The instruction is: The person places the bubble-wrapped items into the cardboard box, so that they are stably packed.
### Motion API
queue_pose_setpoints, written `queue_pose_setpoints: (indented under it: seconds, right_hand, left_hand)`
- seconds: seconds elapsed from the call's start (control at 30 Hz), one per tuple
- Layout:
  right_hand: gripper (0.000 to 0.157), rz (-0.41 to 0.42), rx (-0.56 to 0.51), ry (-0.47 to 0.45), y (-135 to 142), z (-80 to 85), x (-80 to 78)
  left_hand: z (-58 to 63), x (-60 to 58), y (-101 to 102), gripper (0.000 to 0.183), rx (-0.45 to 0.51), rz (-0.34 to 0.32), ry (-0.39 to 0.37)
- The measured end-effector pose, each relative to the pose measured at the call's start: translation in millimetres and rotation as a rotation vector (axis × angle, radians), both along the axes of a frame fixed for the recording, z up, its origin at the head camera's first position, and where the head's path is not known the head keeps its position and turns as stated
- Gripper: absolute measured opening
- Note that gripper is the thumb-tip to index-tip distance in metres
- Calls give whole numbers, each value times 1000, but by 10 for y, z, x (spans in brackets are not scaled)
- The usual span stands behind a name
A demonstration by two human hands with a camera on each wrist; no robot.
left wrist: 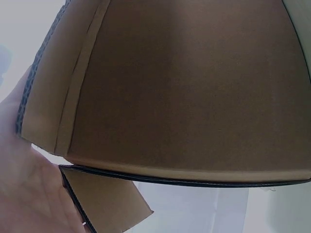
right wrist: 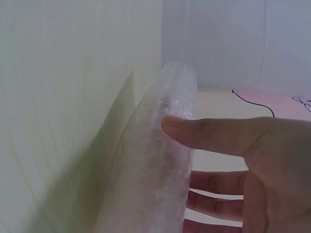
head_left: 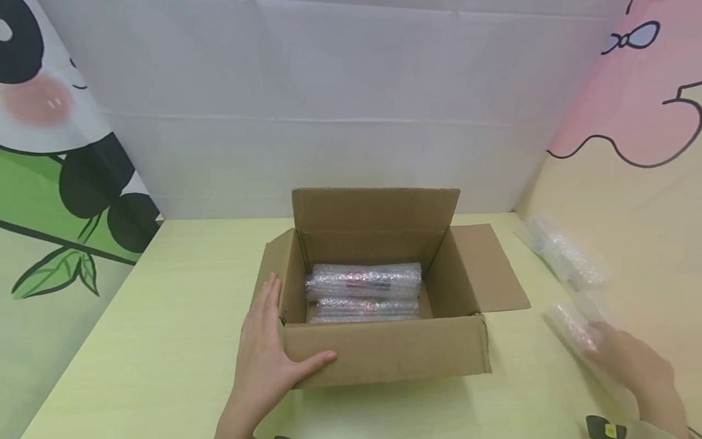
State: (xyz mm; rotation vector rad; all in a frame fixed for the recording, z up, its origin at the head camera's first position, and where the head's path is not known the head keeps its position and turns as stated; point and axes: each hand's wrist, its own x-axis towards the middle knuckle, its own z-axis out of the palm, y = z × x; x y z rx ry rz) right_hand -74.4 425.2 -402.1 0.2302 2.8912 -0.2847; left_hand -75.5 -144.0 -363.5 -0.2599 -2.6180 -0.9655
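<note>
An open cardboard box stands at the middle of the table, two bubble-wrapped packages visible inside. My left hand rests on its near left corner, fingers straight along the left flap and thumb along the front. In the left wrist view, the cardboard fills most of the picture beside that hand. To the right of the box, my right hand grips a long bubble-wrapped package, thumb on one side and fingers behind it. The wrap blurs what is inside.
Another bubble-wrapped package lies at the table's right side, beyond my right hand. The right box flap sticks outward, while the back flap stands up. A white backdrop closes off the table's far edge.
</note>
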Motion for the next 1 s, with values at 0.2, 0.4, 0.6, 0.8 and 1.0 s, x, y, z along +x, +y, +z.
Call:
queue_pose_setpoints:
  seconds: [0.2,0.4,0.6,0.8,1.0]
  right_hand:
    - [73,60,-32,44,-57,83,-72]
    - [65,116,-9,136,-133,271,-152]
    - [65,142,38,153,-180,547,-204]
    - [59,183,124,216,-251,839,-277]
    - [62,171,113,189,-348,1161,-322]
  left_hand:
    - [18,8,-5,131,7,-1,-10]
    - [38,14,-6,130,9,-2,-25]
    - [43,15,-1,130,15,-5,-32]
    - [39,9,0,130,22,-2,-36]
    - [35,8,4,131,28,-5,-29]
